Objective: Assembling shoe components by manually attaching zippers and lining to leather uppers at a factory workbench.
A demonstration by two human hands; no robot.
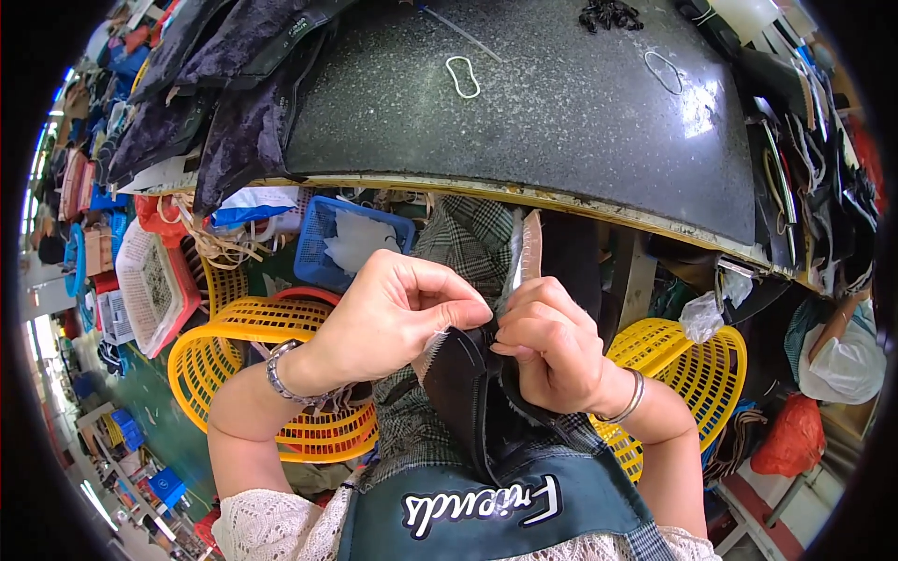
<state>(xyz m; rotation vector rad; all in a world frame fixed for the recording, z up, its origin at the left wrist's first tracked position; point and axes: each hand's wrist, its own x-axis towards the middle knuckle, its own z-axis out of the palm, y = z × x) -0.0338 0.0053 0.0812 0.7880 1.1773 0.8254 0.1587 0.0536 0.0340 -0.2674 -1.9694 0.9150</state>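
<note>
Over my lap, both hands meet at the top edge of a black boot-shaft-like piece (454,379) with a zipper along one side. My left hand (379,313) is closed, thumb and forefinger pinching the piece's upper edge. Against it, my right hand (557,351) curls its fingers round the other side of the same piece. The fingertips nearly touch and hide the exact spot they grip. The zipper (481,407) runs down toward my apron (374,519). Just beyond my right hand, a pale, beige-edged strip (530,248) sticks up.
Ahead stands a dark speckled table (393,122) with a white loop (462,78) and a thin rod (460,33). Dark plush pieces (238,122) hang off its left edge. Yellow baskets (187,355) flank me; a blue basket (313,248) sits under the table. Someone's arm (840,323) shows far right.
</note>
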